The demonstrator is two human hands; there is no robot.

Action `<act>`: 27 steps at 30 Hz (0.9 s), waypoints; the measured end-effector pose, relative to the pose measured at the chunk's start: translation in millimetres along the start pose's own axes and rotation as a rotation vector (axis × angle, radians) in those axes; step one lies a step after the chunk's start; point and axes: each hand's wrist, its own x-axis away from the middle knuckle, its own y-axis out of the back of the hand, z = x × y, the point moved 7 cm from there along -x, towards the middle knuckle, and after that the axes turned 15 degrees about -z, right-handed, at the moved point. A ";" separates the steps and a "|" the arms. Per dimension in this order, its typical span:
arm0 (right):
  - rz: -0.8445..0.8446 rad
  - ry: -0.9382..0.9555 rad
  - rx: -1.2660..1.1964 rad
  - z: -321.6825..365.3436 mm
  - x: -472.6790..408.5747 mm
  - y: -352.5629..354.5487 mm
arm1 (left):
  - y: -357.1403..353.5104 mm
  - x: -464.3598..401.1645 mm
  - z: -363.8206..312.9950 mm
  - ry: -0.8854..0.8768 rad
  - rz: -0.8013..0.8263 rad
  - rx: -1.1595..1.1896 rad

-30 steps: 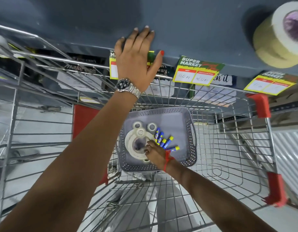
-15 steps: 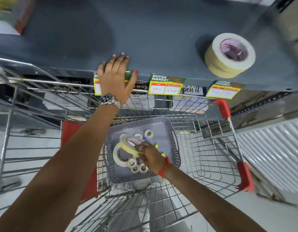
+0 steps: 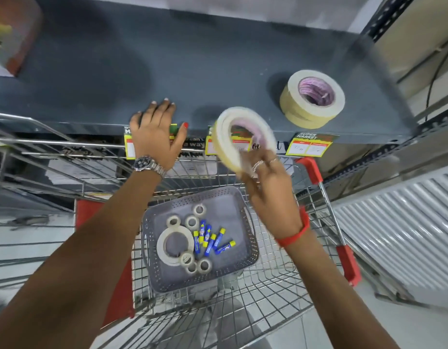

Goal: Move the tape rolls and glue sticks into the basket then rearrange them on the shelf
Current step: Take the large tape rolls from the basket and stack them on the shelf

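Head view was all I had, looking steeply down: the right hand [image 3: 267, 182] was raised in front of the dark shelf [image 3: 167, 71], its fingers clenched on the lower rim of a large cream tape roll [image 3: 239, 137], which stood tilted on edge and blurred, just at the shelf's front lip and in front of the price labels [image 3: 311, 146]. I could see a ring on that hand and a red band [image 3: 294, 233] at the wrist. The left hand [image 3: 156, 136] lay flat with fingers spread on the shelf's front edge, grasping nothing, a metal watch [image 3: 148, 165] on its wrist. On the shelf, to the right of the held roll and apart from it, sat a stack of wide tape rolls [image 3: 312, 99], lying flat. Below, inside the wire shopping cart [image 3: 281, 285], I saw the grey perforated basket [image 3: 245, 250]; in it lay one big flat tape roll [image 3: 175, 244] with several small tape rolls [image 3: 192, 221] scattered around and touching it, and beside them to the right a loose cluster of blue glue sticks [image 3: 210, 239] with yellow caps, lying on their sides
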 end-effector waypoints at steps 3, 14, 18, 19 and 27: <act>-0.161 0.027 0.128 -23.3 -47.2 25.0 | 0.3 -0.5 -1.0 0.000 -0.003 0.000; -0.031 -0.147 0.492 -108.1 -113.8 24.0 | 1.7 -2.1 -1.7 0.016 0.008 -0.010; -0.116 -0.170 0.480 -100.4 -106.3 22.1 | 1.0 -2.7 -1.7 0.017 0.003 -0.005; -0.182 -0.147 0.426 -91.8 -102.0 20.9 | 0.6 -2.2 -1.4 0.017 0.001 -0.006; 0.492 0.107 0.015 -10.4 94.7 -152.8 | -2.6 -1.1 2.9 -0.003 -0.080 -0.002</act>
